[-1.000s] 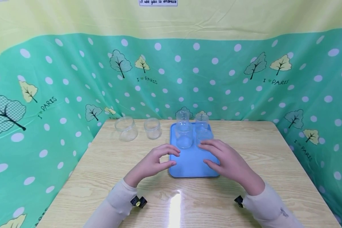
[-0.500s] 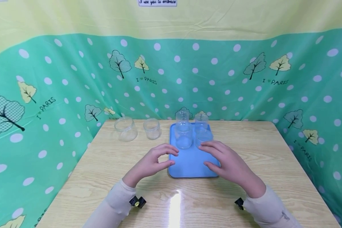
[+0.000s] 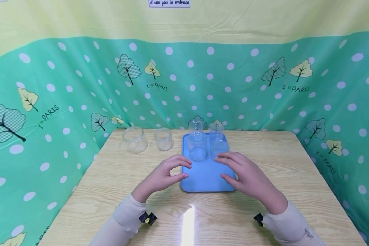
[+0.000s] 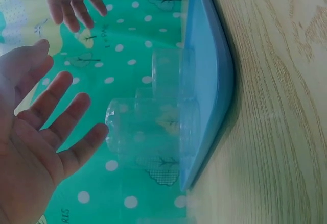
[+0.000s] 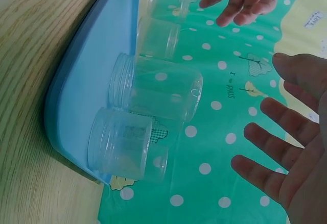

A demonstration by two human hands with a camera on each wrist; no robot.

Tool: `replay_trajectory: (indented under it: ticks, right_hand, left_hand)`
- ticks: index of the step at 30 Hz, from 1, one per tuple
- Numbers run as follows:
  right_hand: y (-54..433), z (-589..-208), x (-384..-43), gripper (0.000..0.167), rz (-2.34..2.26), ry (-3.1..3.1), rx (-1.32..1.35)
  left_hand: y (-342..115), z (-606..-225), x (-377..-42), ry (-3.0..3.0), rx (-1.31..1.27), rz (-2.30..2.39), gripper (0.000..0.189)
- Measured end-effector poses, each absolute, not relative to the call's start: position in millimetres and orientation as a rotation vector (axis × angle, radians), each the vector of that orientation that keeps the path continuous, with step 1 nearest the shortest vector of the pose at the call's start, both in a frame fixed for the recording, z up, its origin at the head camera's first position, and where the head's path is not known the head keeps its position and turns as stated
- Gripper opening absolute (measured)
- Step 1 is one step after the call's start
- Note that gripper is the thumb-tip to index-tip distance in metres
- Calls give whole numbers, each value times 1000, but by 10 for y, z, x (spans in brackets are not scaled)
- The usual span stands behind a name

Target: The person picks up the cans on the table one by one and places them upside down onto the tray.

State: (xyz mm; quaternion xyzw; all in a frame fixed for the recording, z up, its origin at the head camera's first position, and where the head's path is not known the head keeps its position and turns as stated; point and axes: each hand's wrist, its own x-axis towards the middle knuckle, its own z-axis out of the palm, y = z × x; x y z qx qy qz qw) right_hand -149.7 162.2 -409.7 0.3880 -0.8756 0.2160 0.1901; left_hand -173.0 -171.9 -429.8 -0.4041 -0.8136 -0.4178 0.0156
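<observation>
Right hand (image 3: 249, 177) edged back; two jars (image 3: 163, 140) beside tray (image 3: 204, 179).

In head view, R hand (image 3: 247, 174) hides a bit of the front R jar (image 3: 219, 147); base of rear R jar (image 3: 216, 127) is unclear behind it. Text card (image 3: 169, 3) is cut by top edge, L sleeve (image 3: 121, 218) & R sleeve (image 3: 289, 222) by bottom one; sleeve print (image 3: 308, 233) is too blurred to read. In L wrist view, L hand (image 4: 31, 155) is cut by left edge.
</observation>
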Motion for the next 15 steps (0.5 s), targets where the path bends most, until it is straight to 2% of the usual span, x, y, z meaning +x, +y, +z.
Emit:
replay_trajectory:
  ticks: [15]
  right_hand:
    - [1656, -4122, -1533, 55, 512, -2415, 1121]
  left_hand:
    - [-1760, -4429, -1821, -2522, -1214, -1163, 25]
